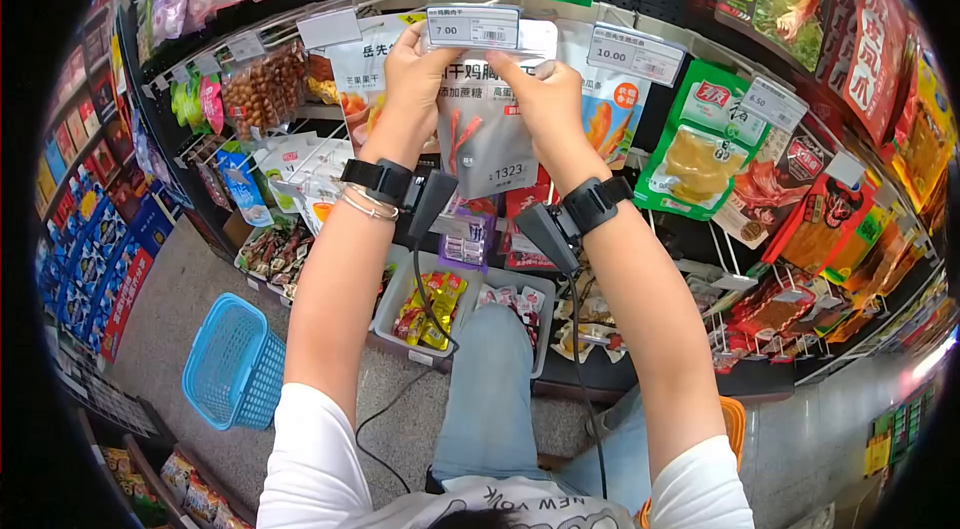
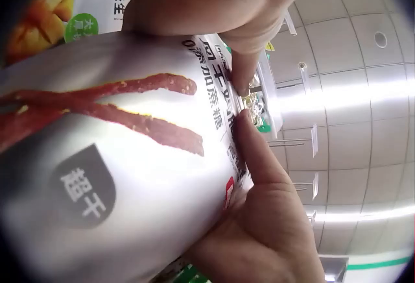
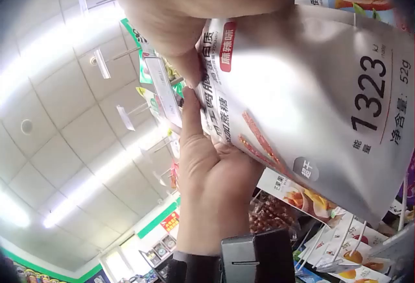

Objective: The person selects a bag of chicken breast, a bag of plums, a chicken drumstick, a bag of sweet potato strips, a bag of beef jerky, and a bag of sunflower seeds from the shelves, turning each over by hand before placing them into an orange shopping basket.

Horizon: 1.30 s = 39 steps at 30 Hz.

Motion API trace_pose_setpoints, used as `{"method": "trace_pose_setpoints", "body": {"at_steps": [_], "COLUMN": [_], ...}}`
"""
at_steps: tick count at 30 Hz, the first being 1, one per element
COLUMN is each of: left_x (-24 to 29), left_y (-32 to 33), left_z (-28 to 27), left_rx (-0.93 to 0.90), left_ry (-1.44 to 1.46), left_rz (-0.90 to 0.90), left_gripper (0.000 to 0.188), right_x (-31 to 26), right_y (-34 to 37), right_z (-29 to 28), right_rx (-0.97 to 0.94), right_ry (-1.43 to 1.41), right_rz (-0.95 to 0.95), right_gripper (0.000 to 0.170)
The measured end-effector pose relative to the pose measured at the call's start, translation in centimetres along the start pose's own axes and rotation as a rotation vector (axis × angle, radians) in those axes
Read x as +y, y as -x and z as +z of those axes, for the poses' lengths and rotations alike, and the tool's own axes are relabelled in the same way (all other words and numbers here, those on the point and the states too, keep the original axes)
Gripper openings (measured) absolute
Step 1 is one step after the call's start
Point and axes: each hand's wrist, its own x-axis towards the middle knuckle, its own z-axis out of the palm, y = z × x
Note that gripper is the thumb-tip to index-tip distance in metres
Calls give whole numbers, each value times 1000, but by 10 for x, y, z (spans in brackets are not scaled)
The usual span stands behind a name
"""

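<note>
A silver-grey jerky pouch (image 1: 487, 144), printed with red meat strips and "1323", hangs upright at the shelf just under a price tag (image 1: 473, 28) reading 7.00. My left hand (image 1: 408, 94) grips its upper left side, and my right hand (image 1: 550, 114) grips the upper right. Both thumbs lie on the front near the top edge, their tips close together; the other fingers are mostly hidden behind. In the left wrist view the pouch (image 2: 149, 166) bulges toward the camera. Behind it, a mango snack bag (image 1: 362, 79) shows on the left and an orange-printed bag (image 1: 612, 124) on the right.
Green snack packs (image 1: 700, 144) hang to the right on hooks, beside red ones. Below stand grey bins (image 1: 418, 355) of small packets, close to my knee (image 1: 495, 349). A blue basket (image 1: 262, 369) sits on the floor at left. Cables run down from both wrists.
</note>
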Motion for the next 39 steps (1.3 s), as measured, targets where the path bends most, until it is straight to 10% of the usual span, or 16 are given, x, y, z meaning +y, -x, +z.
{"method": "trace_pose_setpoints", "body": {"at_steps": [26, 32, 39], "left_x": [-7, -10, -40], "left_y": [-2, 10, 41], "left_z": [-4, -1, -22], "left_rx": [23, 95, 241], "left_ry": [-122, -311, -744], "left_rz": [-35, 26, 277], "left_gripper": [48, 54, 79], "right_x": [12, 5, 33], "right_y": [-5, -3, 15], "right_z": [8, -6, -18], "right_rx": [76, 2, 125], "right_ry": [-102, 573, 560], "right_rz": [-13, 165, -8], "right_gripper": [30, 58, 59]}}
